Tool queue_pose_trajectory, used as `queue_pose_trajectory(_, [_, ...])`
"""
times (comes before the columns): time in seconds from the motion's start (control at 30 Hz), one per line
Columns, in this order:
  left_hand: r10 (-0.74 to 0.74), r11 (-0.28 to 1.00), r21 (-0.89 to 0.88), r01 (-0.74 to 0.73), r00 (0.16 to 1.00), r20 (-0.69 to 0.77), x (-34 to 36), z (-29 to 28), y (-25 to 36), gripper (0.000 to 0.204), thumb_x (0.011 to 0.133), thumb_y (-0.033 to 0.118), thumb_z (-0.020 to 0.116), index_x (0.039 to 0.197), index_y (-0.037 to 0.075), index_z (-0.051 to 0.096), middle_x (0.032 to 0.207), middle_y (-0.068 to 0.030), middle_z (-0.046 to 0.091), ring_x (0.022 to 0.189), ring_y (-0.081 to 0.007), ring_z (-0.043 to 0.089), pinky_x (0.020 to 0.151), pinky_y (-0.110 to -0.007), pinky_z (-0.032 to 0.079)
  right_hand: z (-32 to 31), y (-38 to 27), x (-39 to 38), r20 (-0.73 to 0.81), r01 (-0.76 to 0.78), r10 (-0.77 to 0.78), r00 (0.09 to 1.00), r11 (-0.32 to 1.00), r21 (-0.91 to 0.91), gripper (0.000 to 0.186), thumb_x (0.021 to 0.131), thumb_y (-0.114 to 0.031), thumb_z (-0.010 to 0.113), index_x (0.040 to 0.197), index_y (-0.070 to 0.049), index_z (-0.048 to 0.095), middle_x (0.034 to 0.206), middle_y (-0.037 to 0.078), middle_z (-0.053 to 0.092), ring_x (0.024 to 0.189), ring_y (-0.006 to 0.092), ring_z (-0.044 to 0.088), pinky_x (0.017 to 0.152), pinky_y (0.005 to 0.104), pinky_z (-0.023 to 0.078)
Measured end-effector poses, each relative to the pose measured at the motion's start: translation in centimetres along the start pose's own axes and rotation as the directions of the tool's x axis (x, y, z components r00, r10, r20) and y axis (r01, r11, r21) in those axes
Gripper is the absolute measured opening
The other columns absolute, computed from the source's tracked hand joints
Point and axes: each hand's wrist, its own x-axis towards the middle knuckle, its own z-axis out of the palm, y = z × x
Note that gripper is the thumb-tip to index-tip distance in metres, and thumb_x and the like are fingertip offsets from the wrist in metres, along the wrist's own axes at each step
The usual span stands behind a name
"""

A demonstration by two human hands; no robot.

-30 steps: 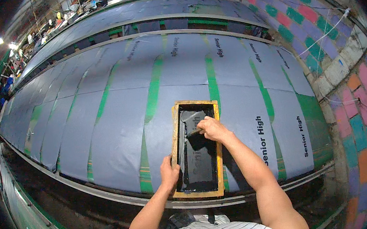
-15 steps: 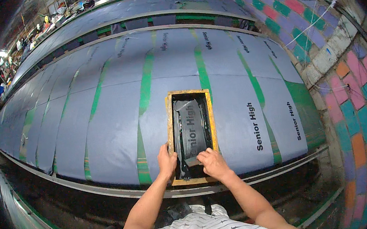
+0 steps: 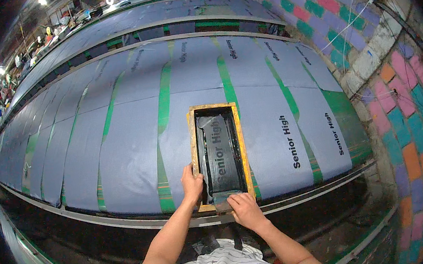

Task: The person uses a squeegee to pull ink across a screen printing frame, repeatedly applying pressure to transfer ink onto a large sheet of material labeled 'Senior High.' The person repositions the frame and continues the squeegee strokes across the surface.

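Observation:
A screen printing frame [image 3: 246,171] with yellowish wooden edges lies flat on grey-blue fabric pieces [image 3: 128,154]. Dark ink lines its inner borders, and black lettering shows through the mesh [image 3: 218,151] in the middle. My left hand [image 3: 192,183] is closed around the frame's left side, near its lower corner. In my right hand [image 3: 246,209] is a squeegee [image 3: 222,202], a flat greyish blade, gripped by its right end at the near end of the mesh. Part of the blade is hidden by my fingers.
The fabric pieces lie in rows on a long green-topped table [image 3: 343,115]; two pieces right of the frame carry black lettering. A metal rail [image 3: 288,203] runs along its near edge. Another long table [image 3: 126,19] stands behind. A painted block wall [image 3: 407,130] is at the right.
My right hand has drawn the squeegee toward me, to the near end of the frame, baring more of the lettering. My left hand keeps its hold. The whole view has shifted slightly.

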Motion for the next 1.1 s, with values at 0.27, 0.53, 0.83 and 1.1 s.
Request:
queue_pose_trajectory(0.27, [0.000, 1.000, -0.020, 0.001, 1.000, 0.031, 0.1, -0.2, 0.2, 0.052, 0.075, 0.008, 0.064, 0.124, -0.007, 0.058, 0.110, -0.0244, 0.061, 0.107, -0.0431, 0.059, 0.096, -0.045, 0.047, 0.4, 7.4, 3.0, -0.246, -0.509, 0.576, 0.780, 0.812, 0.287, 0.050, 0.088, -0.036, 0.075, 0.114, 0.006, 0.068, 0.100, 0.026, 0.069, 0.094, 0.0438, 0.066, 0.084, 0.0506, 0.052])
queue_pose_trajectory(0.53, [0.008, 0.999, 0.039, -0.010, 0.999, 0.052, 0.0, -0.2, -0.3, 0.053, 0.078, 0.007, 0.064, 0.129, -0.004, 0.056, 0.115, -0.0242, 0.061, 0.112, -0.0433, 0.059, 0.098, -0.047, 0.047, 2.4, 9.9, 2.8, -0.034, -0.645, 0.678, 0.734, 0.712, 0.278, 0.044, 0.087, -0.042, 0.074, 0.087, 0.002, 0.073, 0.082, 0.026, 0.065, 0.082, 0.0442, 0.064, 0.075, 0.0523, 0.050])
queue_pose_trajectory(0.83, [-0.038, 0.999, -0.021, 0.039, 0.998, 0.045, 0.1, -0.2, 0.4, 0.054, 0.077, 0.007, 0.065, 0.129, -0.004, 0.057, 0.119, -0.0237, 0.061, 0.114, -0.0415, 0.060, 0.101, -0.045, 0.047, 3.2, 11.2, 2.4, -0.100, -0.564, 0.592, 0.800, 0.798, 0.211, 0.037, 0.085, -0.035, 0.075, 0.090, 0.001, 0.076, 0.080, 0.022, 0.067, 0.077, 0.0393, 0.065, 0.074, 0.0480, 0.051])
queue_pose_trajectory(1.1, [0.079, 0.988, -0.126, -0.086, 0.995, -0.060, -1.0, -1.5, 2.8, 0.055, 0.074, 0.005, 0.063, 0.127, -0.007, 0.058, 0.114, -0.0229, 0.063, 0.110, -0.0398, 0.061, 0.098, -0.043, 0.047, 0.8, 9.3, 1.9, -0.173, -0.513, 0.572, 0.802, 0.807, 0.291, 0.033, 0.085, -0.031, 0.076, 0.088, 0.002, 0.075, 0.074, 0.019, 0.063, 0.071, 0.0368, 0.063, 0.068, 0.0466, 0.050])
